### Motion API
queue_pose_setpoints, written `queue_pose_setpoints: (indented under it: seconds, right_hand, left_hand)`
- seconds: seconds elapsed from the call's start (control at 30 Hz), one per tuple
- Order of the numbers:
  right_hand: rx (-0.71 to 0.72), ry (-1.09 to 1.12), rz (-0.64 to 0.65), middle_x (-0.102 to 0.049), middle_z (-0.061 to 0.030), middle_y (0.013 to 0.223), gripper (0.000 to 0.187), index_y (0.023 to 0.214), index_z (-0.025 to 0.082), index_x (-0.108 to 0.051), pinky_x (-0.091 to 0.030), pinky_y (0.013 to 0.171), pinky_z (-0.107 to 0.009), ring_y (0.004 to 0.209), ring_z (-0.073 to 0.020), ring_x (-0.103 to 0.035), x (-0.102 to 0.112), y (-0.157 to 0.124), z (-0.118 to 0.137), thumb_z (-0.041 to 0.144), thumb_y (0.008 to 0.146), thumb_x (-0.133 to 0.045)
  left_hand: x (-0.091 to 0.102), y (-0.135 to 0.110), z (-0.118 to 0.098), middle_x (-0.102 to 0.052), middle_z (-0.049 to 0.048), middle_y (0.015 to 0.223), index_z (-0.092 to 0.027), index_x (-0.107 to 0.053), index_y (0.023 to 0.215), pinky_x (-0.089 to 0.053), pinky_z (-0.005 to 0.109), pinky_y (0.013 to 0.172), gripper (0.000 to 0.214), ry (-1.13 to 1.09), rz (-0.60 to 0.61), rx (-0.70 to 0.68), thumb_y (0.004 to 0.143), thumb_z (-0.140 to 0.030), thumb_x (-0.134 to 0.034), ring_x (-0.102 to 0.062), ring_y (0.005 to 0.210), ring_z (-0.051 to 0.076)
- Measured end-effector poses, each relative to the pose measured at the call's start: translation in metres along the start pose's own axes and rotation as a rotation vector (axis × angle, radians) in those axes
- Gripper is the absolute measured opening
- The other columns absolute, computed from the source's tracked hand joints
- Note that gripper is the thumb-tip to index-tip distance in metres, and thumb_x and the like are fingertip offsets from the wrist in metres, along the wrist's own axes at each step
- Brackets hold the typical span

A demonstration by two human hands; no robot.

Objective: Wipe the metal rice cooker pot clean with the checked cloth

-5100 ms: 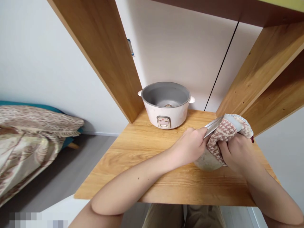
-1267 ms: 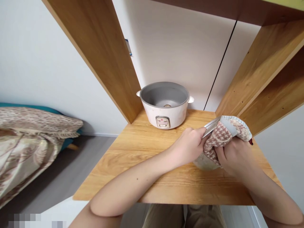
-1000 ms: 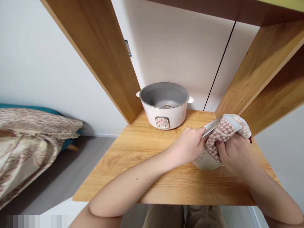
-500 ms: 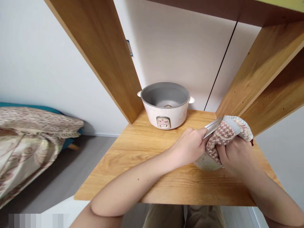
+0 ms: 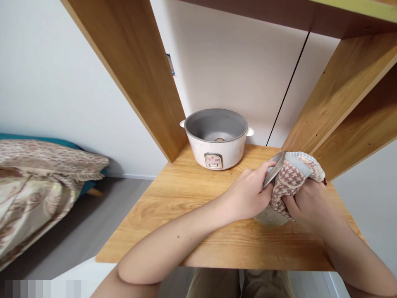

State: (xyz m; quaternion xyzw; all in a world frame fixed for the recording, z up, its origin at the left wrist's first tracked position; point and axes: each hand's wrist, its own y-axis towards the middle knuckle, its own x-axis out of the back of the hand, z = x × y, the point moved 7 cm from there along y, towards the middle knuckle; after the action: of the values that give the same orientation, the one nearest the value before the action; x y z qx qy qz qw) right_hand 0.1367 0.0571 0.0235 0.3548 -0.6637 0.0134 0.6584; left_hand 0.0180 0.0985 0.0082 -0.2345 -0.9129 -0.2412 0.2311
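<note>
My left hand (image 5: pixel 252 192) grips the edge of a round piece with a shiny metal rim (image 5: pixel 273 171). Its pale grey lower part (image 5: pixel 271 217) shows beneath my fingers, close over the tabletop. Whether it is a lid or an inner pot I cannot tell. Bunched in my right hand (image 5: pixel 310 200) is a brown and white patterned cloth (image 5: pixel 290 178) with a light grey trim, pressed against the rim. The cloth covers much of the round piece. Behind my hands stands a white rice cooker (image 5: pixel 197 147), lidless, its grey inside showing the heating base.
The wooden tabletop (image 5: pixel 161 207) lies between a wooden upright (image 5: pixel 133 74) at left and wooden shelf boards (image 5: pixel 350 91) at right. A shelf (image 5: pixel 248 12) overhangs at the top. A patterned cover drapes over a couch or bed (image 5: pixel 40 190) at far left.
The metal rim has turned between my hands and now slants more steeply. Cloth and right hand have shifted slightly left. My left index finger now reaches over the rim. The rice cooker has not moved.
</note>
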Motion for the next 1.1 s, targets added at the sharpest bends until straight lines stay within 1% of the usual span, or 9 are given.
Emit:
queue_pose_setpoints:
  seconds: [0.1,0.17,0.3,0.43,0.63,0.8,0.93,1.03,1.1]
  right_hand:
    - [-0.03,0.001,-0.005,-0.057,-0.0027,0.058,0.033,0.063,0.019,-0.056,-0.013,0.059,-0.034,0.054,-0.0148,-0.04,0.0,-0.002,-0.001,0.023,0.091,-0.039]
    - [-0.008,-0.026,-0.033,-0.055,-0.0026,0.055,0.034,0.062,0.019,-0.056,-0.012,0.059,-0.035,0.053,-0.0148,-0.038,0.0,-0.002,-0.001,0.022,0.091,-0.039]
    - [0.084,-0.101,-0.052,-0.056,-0.0039,0.057,0.038,0.064,0.019,-0.06,-0.011,0.06,-0.036,0.055,-0.016,-0.035,-0.001,-0.002,-0.001,0.016,0.093,-0.036]
    - [0.09,-0.167,-0.087,-0.055,-0.0048,0.056,0.039,0.064,0.019,-0.06,-0.01,0.061,-0.037,0.057,-0.0171,-0.032,-0.001,-0.002,-0.004,0.016,0.094,-0.035]
    - [0.152,-0.258,-0.125,-0.052,-0.006,0.056,0.037,0.064,0.019,-0.06,-0.008,0.061,-0.037,0.057,-0.018,-0.028,0.001,-0.008,0.003,0.014,0.09,-0.035]
    - [0.164,-0.269,-0.124,-0.051,-0.0062,0.055,0.035,0.063,0.019,-0.06,-0.008,0.061,-0.037,0.057,-0.0182,-0.027,0.002,-0.008,0.004,0.014,0.089,-0.037]
    - [0.139,-0.228,-0.146,-0.05,-0.0052,0.054,0.038,0.061,0.019,-0.06,-0.008,0.061,-0.037,0.056,-0.0179,-0.027,0.002,-0.004,0.0,0.014,0.09,-0.036]
    - [0.13,-0.21,-0.139,-0.045,-0.0038,0.052,0.041,0.057,0.019,-0.056,-0.007,0.062,-0.037,0.055,-0.0169,-0.023,0.003,-0.002,-0.002,0.014,0.091,-0.035]
    - [0.142,-0.24,-0.142,-0.043,-0.0036,0.05,0.04,0.056,0.019,-0.056,-0.007,0.062,-0.037,0.054,-0.0167,-0.021,0.004,-0.003,0.0,0.012,0.09,-0.035]
  left_hand:
    - [-0.001,0.002,0.0,-0.077,0.0059,0.109,-0.024,-0.056,0.13,-0.055,0.038,0.088,0.037,-0.025,0.011,-0.022,0.094,-0.02,-0.051,-0.072,0.102,0.025]
    - [-0.004,0.002,0.0,-0.076,0.0062,0.107,-0.023,-0.058,0.124,-0.055,0.038,0.087,0.032,-0.026,0.046,-0.034,0.094,-0.019,-0.049,-0.072,0.1,0.025]
    - [-0.009,0.003,0.0,-0.074,0.0057,0.095,-0.021,-0.057,0.112,-0.053,0.035,0.075,0.024,0.025,0.115,-0.061,0.092,-0.015,-0.047,-0.07,0.086,0.024]
    - [-0.013,0.002,-0.001,-0.069,0.0032,0.085,-0.021,-0.054,0.109,-0.049,0.032,0.067,0.021,0.053,0.149,-0.089,0.091,-0.013,-0.045,-0.066,0.074,0.021]
    - [-0.01,0.002,-0.005,-0.072,0.0048,0.104,-0.023,-0.053,0.116,-0.053,0.034,0.079,0.031,-0.015,0.167,-0.116,0.088,-0.011,-0.046,-0.069,0.092,0.023]
    - [-0.013,0.002,-0.002,-0.072,0.0074,0.115,-0.023,-0.05,0.121,-0.054,0.038,0.086,0.033,-0.019,0.217,-0.068,0.091,-0.012,-0.044,-0.07,0.1,0.025]
    - [-0.014,0.002,-0.002,-0.071,0.0068,0.109,-0.024,-0.049,0.123,-0.054,0.037,0.083,0.035,-0.004,0.222,-0.075,0.09,-0.012,-0.045,-0.07,0.094,0.024]
    - [-0.014,0.001,-0.003,-0.07,0.0051,0.101,-0.024,-0.05,0.117,-0.053,0.035,0.078,0.029,0.005,0.231,-0.065,0.091,-0.012,-0.046,-0.069,0.089,0.024]
    - [-0.014,0.001,-0.003,-0.07,0.005,0.101,-0.024,-0.05,0.114,-0.053,0.035,0.079,0.025,0.0,0.234,-0.061,0.091,-0.013,-0.045,-0.068,0.09,0.024]
